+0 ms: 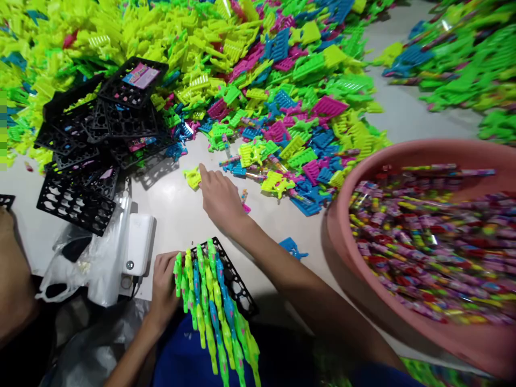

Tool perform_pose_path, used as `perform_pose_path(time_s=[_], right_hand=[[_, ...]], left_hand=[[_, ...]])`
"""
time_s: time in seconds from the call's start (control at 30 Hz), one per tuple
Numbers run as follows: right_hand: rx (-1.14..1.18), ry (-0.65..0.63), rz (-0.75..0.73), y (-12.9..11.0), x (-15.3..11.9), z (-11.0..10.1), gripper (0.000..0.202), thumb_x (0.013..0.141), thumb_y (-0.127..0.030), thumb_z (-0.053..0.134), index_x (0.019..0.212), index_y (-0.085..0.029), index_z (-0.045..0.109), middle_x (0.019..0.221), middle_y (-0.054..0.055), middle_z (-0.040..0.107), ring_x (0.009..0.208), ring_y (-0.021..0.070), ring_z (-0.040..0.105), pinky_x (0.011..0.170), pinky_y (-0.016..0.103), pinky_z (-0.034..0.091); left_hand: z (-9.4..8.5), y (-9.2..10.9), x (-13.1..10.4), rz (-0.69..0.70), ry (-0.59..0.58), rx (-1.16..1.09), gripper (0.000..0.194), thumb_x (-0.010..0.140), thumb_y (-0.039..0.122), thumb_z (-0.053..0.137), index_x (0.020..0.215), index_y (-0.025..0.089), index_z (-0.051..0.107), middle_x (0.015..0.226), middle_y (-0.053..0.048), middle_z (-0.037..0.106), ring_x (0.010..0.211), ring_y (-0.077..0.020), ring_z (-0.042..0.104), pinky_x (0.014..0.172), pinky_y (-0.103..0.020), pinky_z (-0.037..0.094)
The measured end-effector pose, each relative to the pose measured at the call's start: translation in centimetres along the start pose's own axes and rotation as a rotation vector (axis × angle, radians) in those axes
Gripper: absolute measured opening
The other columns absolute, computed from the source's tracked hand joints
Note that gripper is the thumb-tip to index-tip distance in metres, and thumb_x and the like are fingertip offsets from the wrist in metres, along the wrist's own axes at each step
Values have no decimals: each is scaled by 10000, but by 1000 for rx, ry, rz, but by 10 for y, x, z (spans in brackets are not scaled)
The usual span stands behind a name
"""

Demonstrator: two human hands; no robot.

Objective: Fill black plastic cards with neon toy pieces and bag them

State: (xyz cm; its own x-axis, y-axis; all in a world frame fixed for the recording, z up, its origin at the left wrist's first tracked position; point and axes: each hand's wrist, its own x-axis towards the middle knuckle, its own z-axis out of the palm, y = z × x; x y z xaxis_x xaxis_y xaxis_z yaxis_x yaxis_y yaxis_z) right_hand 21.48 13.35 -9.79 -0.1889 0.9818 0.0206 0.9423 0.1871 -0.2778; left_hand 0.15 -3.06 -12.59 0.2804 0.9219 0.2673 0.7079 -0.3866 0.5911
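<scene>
My left hand (164, 279) is wrapped round the near left side of a black perforated tray (237, 279). Rows of green, yellow and blue plastic pieces (213, 301) stand in that tray, close to my body. My right hand (220, 196) reaches over the table beyond the tray, with its fingertips at a small yellow piece (193, 178). The fingers point away from me and are bent together; their undersides are hidden. Right of this hand lie scattered yellow, blue and pink pieces (278, 184).
A large heap of coloured plastic pieces (201, 48) covers the far table. Black trays (76, 199) are stacked at the left, near a white power bank (139, 244) and a plastic bag (105, 269). A pink tub (342, 215) holds wrapped sticks. Another person's arm (14, 274) is far left.
</scene>
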Motion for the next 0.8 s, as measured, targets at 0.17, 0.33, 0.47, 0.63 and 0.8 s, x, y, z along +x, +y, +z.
perform_pose_path(time_s=[0.17,0.33,0.47,0.63,0.8], right_hand=[[-9,-1,-73,12,-55,6,650,937,53,439,1585,7,471,1240,238,667,1161,359,596,987,481,557],[132,56,-65,27,-113,8,517,942,45,427,1410,-49,624,1203,236,647,1132,390,578,979,554,561],[435,228,55,43,-151,5,287,1006,-57,494,1152,-195,698,1145,154,647,1124,347,630,999,556,582],[813,286,279,37,-199,0,76,1045,-291,664,1105,-245,677,1057,78,761,985,277,742,957,469,628],[1026,102,277,11,-235,3,124,1056,-284,658,1174,-263,688,1091,41,797,941,224,788,849,367,656]], left_hand=[[0,-3,-3,-32,-7,-20,334,1013,260,537,1276,239,742,1146,-91,773,1053,-272,702,898,-402,612],[1,-9,-6,-77,-45,-49,293,1009,320,569,1223,232,748,1183,-103,760,1108,-287,688,968,-437,594],[2,-12,-8,-103,-64,-69,232,993,352,606,1135,240,750,1200,-102,760,1144,-293,683,996,-450,583],[0,-12,-8,-141,-73,-73,180,976,396,622,990,241,712,1187,-106,748,1139,-303,677,979,-467,582],[0,-10,-8,-196,-88,-63,180,990,398,602,1007,246,697,1141,-101,731,1116,-298,666,982,-475,585]])
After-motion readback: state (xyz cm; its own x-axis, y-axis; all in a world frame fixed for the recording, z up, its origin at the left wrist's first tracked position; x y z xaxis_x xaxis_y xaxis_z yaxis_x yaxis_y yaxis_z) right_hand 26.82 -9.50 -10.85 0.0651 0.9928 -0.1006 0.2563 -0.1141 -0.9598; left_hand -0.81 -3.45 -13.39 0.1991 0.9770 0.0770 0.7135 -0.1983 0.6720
